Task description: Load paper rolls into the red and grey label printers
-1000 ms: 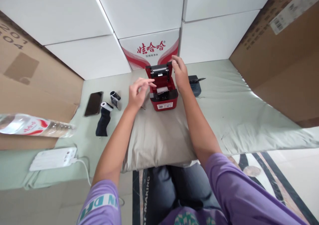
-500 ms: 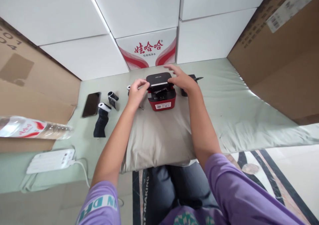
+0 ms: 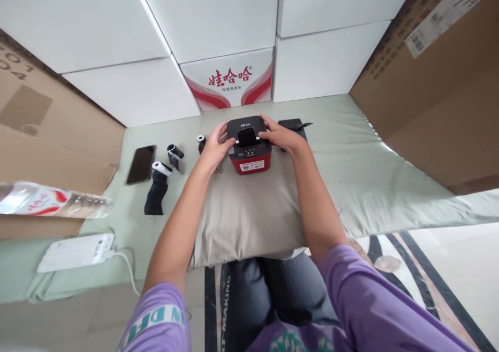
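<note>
A small red printer (image 3: 250, 159) with a black lid stands on a beige cushion (image 3: 249, 211) in front of me. Its lid is down. My left hand (image 3: 215, 146) presses on the lid's left edge, fingers spread over it. My right hand (image 3: 281, 135) rests on the lid's right edge in the same way. Both hands flank the box, and neither lifts it.
A black phone (image 3: 140, 164), a black handle-like item (image 3: 156, 191) and small paper rolls (image 3: 173, 153) lie to the left. A dark device (image 3: 294, 125) sits behind my right hand. A white power strip (image 3: 76, 249) and water bottle (image 3: 47, 200) are at far left. Cardboard boxes (image 3: 436, 97) wall both sides.
The printer's lid stood open a second ago with the paper bay showing. My right hand swung the lid down and both hands came onto it; the lid is now down.
</note>
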A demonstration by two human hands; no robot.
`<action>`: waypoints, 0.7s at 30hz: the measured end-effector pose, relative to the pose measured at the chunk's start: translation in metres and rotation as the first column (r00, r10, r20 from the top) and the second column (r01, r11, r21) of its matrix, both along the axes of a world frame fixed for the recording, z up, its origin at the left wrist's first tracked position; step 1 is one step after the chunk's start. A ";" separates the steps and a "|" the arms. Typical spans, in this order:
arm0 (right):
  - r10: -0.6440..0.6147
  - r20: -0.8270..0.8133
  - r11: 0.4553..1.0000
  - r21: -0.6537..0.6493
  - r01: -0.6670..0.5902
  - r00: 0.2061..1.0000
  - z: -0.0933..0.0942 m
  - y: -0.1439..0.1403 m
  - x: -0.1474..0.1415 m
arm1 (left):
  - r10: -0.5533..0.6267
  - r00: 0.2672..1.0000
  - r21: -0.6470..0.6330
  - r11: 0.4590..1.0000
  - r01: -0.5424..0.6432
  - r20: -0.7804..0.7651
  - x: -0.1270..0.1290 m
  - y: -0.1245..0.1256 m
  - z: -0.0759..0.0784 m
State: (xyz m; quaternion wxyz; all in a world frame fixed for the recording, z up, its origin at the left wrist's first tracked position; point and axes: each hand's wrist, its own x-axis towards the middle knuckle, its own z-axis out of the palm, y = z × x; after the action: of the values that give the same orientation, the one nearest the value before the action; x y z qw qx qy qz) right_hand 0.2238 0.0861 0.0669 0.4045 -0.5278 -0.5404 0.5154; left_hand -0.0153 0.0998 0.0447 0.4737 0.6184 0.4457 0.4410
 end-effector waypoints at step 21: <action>-0.664 0.517 0.741 0.556 0.377 0.541 -0.065 -0.052 0.033 | 0.144 0.867 0.860 0.277 0.428 -0.478 0.091 -0.137 -0.055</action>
State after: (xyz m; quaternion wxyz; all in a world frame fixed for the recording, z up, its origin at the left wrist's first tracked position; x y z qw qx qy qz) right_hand 0.2572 0.0342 0.0016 0.4049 -0.7287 -0.5519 0.0184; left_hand 0.0752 -0.0371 -0.0103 -0.0726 0.9003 0.1339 0.4077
